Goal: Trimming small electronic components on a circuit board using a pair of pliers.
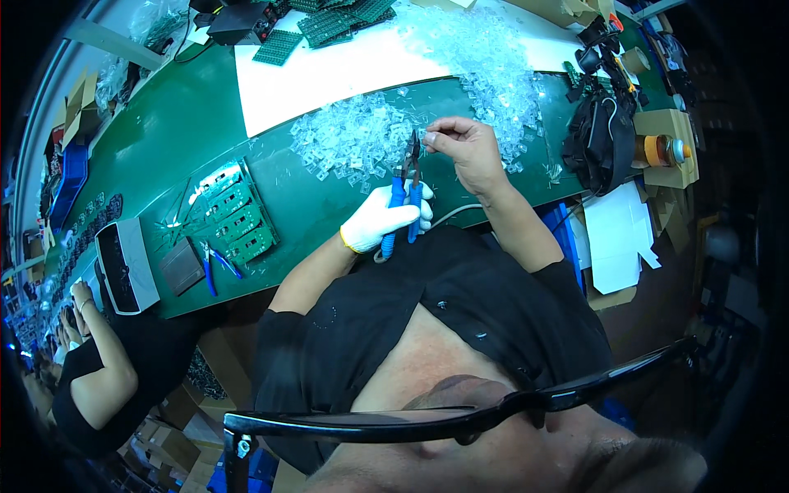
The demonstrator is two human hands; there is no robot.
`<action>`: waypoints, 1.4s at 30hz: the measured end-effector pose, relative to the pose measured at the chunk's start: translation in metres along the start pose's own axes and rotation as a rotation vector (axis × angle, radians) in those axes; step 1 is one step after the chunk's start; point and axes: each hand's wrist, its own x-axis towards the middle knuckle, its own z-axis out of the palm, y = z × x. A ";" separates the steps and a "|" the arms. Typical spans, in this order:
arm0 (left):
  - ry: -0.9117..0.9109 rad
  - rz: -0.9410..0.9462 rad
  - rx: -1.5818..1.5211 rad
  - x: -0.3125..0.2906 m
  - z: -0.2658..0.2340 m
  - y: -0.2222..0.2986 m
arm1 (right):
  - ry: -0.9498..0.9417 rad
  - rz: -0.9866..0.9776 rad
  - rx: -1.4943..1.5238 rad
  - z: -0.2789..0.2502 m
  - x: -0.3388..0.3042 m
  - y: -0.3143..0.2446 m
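My left hand [371, 220], in a white glove, is wrapped round the blue handles of a pair of pliers [413, 191], whose dark jaws point away from me. Just right of those jaws, my bare right hand [470, 154] pinches thumb against forefinger. Whatever lies in that pinch is too small to make out. Beyond both hands, a heap of small see-through plastic pieces [349, 135] spreads over the green table [177, 107]. A larger heap of the same pieces [501, 74] reaches to the far right.
On the left lie a green circuit board panel [238, 215], a second pair of blue-handled pliers [218, 267] and a dark flat block [182, 267]. More boards [329, 26] are piled at the back. At right sit a black bag [598, 144] and a bottle [662, 151]. A co-worker's arm [107, 345] shows far left.
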 end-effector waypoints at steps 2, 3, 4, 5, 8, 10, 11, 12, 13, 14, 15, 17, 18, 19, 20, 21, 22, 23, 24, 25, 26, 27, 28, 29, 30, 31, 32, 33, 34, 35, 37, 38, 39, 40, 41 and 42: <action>-0.009 -0.003 0.011 0.000 0.001 -0.001 | -0.004 0.001 -0.012 0.001 -0.001 0.001; 0.002 -0.009 0.019 0.000 0.002 0.000 | 0.003 0.001 -0.030 0.001 -0.001 0.001; 0.012 -0.015 0.027 0.001 0.003 0.000 | 0.012 0.002 -0.046 0.001 -0.002 0.001; 0.011 -0.017 0.028 0.000 0.004 0.001 | 0.014 0.001 -0.045 0.001 -0.001 0.001; 0.101 -0.056 0.120 -0.001 0.007 0.006 | 0.017 0.002 -0.086 0.001 0.000 0.002; 0.169 -0.094 0.233 -0.003 0.009 0.010 | 0.013 -0.006 -0.061 0.003 -0.001 0.001; 0.169 -0.094 0.233 -0.004 0.009 0.010 | 0.013 -0.006 -0.062 0.002 -0.001 0.001; 0.162 -0.040 0.141 -0.004 0.008 0.010 | 0.023 -0.008 -0.050 0.001 0.000 0.002; 0.155 0.016 0.049 -0.005 0.008 0.009 | 0.032 -0.011 -0.038 -0.001 0.001 0.003; 0.107 0.038 -0.052 -0.002 0.000 0.004 | 0.032 -0.012 -0.038 -0.001 0.002 0.005; 0.106 0.038 -0.051 -0.003 -0.004 0.001 | 0.022 -0.012 -0.037 -0.001 0.004 0.008; 0.010 0.148 -0.129 -0.001 -0.006 0.002 | 0.035 -0.018 -0.034 -0.001 0.011 0.013; -0.024 0.158 -0.113 -0.001 -0.007 0.004 | 0.028 -0.011 -0.122 0.003 0.017 0.017; -0.040 0.149 -0.159 -0.002 -0.009 0.001 | 0.019 0.000 -0.209 0.010 0.020 0.021; -0.073 0.143 -0.189 -0.002 -0.008 -0.001 | -0.025 -0.033 -0.245 0.018 0.021 0.022; -0.105 0.137 -0.220 -0.001 -0.008 -0.002 | -0.149 -0.166 -0.356 0.022 0.021 0.026; -0.112 0.130 -0.220 -0.001 -0.009 -0.004 | -0.211 -0.275 -0.445 0.030 0.018 0.022; -0.108 0.121 -0.186 -0.001 -0.011 -0.005 | -0.273 -0.382 -0.535 0.034 0.013 0.018; -0.105 0.112 -0.154 0.000 -0.013 -0.007 | -0.255 -0.512 -0.683 0.031 0.012 0.018; -0.103 0.111 -0.158 -0.001 -0.011 -0.005 | -0.257 -0.508 -0.683 0.028 0.012 0.017; -0.094 0.104 -0.157 -0.001 -0.010 -0.003 | -0.163 -0.551 -0.818 0.020 0.012 0.012; -0.086 0.097 -0.157 -0.002 -0.009 -0.001 | -0.067 -0.591 -0.951 0.012 0.011 0.007; -0.081 0.098 -0.164 -0.002 -0.009 0.000 | 0.017 -0.548 -0.997 0.003 0.008 0.000; -0.082 0.103 -0.166 -0.003 -0.009 0.001 | 0.009 -0.544 -0.999 -0.008 0.006 -0.003; -0.083 0.109 -0.167 -0.004 -0.009 0.002 | 0.092 -0.520 -1.072 -0.021 0.005 -0.006; -0.082 0.109 -0.172 -0.004 -0.009 0.003 | 0.182 -0.495 -1.146 -0.032 0.003 -0.009; -0.089 0.109 -0.149 -0.004 -0.009 0.004 | 0.180 -0.493 -1.149 -0.041 0.002 -0.011; -0.096 0.110 -0.124 -0.003 -0.009 0.004 | 0.184 -0.449 -1.253 -0.050 0.001 -0.010; -0.098 0.111 -0.126 -0.003 -0.009 0.003 | 0.192 -0.404 -1.357 -0.055 0.000 -0.008; -0.111 0.100 -0.119 -0.002 -0.008 0.001 | 0.192 -0.404 -1.358 -0.056 0.000 -0.003; -0.122 0.090 -0.111 -0.001 -0.008 -0.001 | 0.174 -0.453 -1.441 -0.057 -0.001 0.006; -0.124 0.086 -0.097 -0.001 -0.007 -0.002 | 0.173 -0.456 -1.439 -0.055 0.000 0.008; -0.126 0.081 -0.083 -0.001 -0.007 -0.002 | 0.155 -0.487 -1.379 -0.050 0.004 0.011; -0.124 0.082 -0.080 -0.001 -0.007 -0.003 | 0.138 -0.516 -1.319 -0.045 0.006 0.013; -0.119 0.082 -0.093 0.000 -0.008 -0.003 | 0.138 -0.519 -1.316 -0.042 0.008 0.015; -0.113 0.082 -0.107 0.000 -0.009 -0.004 | 0.130 -0.544 -1.294 -0.039 0.010 0.017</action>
